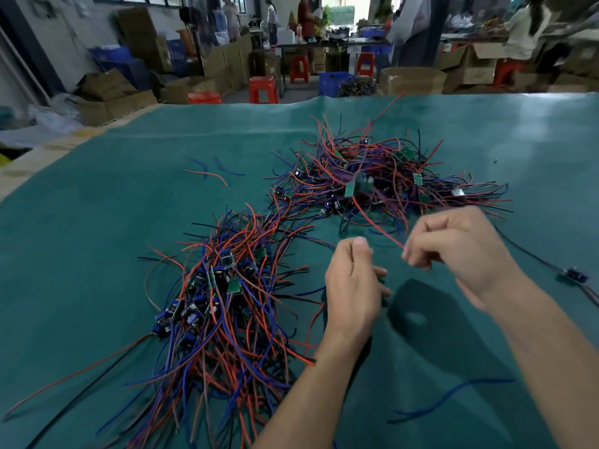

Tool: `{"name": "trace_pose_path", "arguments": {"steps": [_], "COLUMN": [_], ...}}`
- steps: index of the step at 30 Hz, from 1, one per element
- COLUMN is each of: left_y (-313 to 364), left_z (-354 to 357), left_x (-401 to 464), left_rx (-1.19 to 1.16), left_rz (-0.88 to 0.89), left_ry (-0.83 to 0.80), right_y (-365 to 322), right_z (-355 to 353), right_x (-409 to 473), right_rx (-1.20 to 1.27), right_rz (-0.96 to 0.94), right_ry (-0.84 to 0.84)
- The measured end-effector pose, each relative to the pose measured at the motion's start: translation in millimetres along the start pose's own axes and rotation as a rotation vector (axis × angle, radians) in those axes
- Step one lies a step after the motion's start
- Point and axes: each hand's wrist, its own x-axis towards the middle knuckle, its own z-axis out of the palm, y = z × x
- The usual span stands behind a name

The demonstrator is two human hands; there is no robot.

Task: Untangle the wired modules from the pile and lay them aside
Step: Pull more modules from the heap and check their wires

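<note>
- Head view: the right hand (460,244) pinches the end of a red wire (377,223) that runs up to a small green circuit module (356,186), which looks lifted just above the tangled pile (382,176) at the far centre of the green mat (129,189).
- The left hand (355,280) is held up beside the right with fingers curled; whether it grips a wire cannot be told.
- A second heap of wired modules (220,303) lies near left, apparently those already laid aside.
- Step judged: one module is mid-extraction. The next move calls for a steady pull away from the pile, freeing the leads that cross it.
- One more module (575,274) lies at the right edge, its leads cut off by the frame.
- Hard to make out: the lifted module is motion-blurred, and its other wires cannot be traced.
</note>
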Motion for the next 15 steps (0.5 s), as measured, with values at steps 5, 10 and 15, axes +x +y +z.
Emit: {"name": "trace_pose_path", "arguments": {"steps": [5, 10, 15], "left_y": [6, 7, 3], "left_z": [2, 1, 0], "left_x": [-1, 0, 2], "left_rx": [-0.077, -0.094, 0.002], "left_rz": [-0.025, -0.019, 0.030], "left_ry": [-0.020, -0.025, -0.049], "right_y": [11, 16, 22], "right_z": [-5, -6, -11], "right_x": [-26, -26, -26], "right_rx": [0.075, 0.049, 0.060], "right_rz": [0.050, 0.106, 0.205], "right_ry": [-0.254, -0.501, -0.587]}}
